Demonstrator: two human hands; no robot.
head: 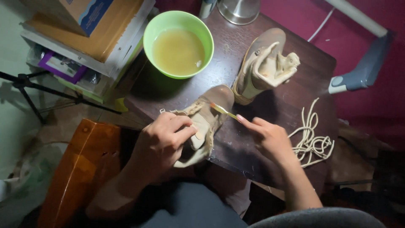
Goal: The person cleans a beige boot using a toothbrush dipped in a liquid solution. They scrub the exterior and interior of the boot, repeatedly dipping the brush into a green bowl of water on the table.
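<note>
My left hand [162,141] grips a tan boot [211,112] by its collar, holding it over the near edge of a dark wooden table [291,101]. Pinched in my right hand [268,137] is a small yellow-handled brush [224,111], its head resting on the boot's toe area. A second tan boot [261,67] lies on the table behind, its opening turned to the right. A green bowl [178,44] of cloudy yellowish liquid stands at the table's far left. Loose cream laces [312,141] lie in a heap to the right of my right hand.
Stacked boxes and books [90,40] sit at the left. A shiny brown object [82,166] lies by my left forearm. A metal lamp base [239,9] stands at the table's far edge. A tripod leg [29,90] is at far left, a grey-and-white appliance [363,69] at right.
</note>
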